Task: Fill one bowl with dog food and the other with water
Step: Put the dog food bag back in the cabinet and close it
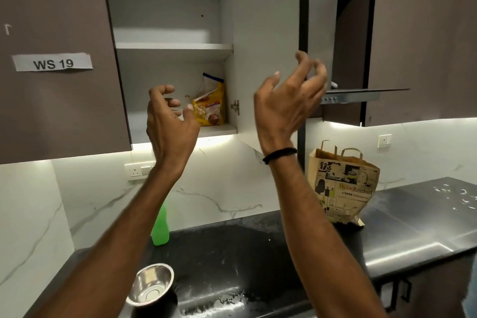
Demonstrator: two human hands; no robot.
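A yellow dog food bag stands on the lower shelf of the open wall cabinet, against its right wall. My left hand is raised in front of that shelf, fingers curled and apart, empty, just left of the bag. My right hand is raised in front of the open cabinet door, fingers spread, holding nothing. A steel bowl sits on the black counter below my left forearm. Only one bowl shows.
A green plastic bottle stands by the marble backsplash, partly behind my left arm. A printed paper shopping bag stands on the counter to the right. A range hood juts out beside the door. White specks litter the counter.
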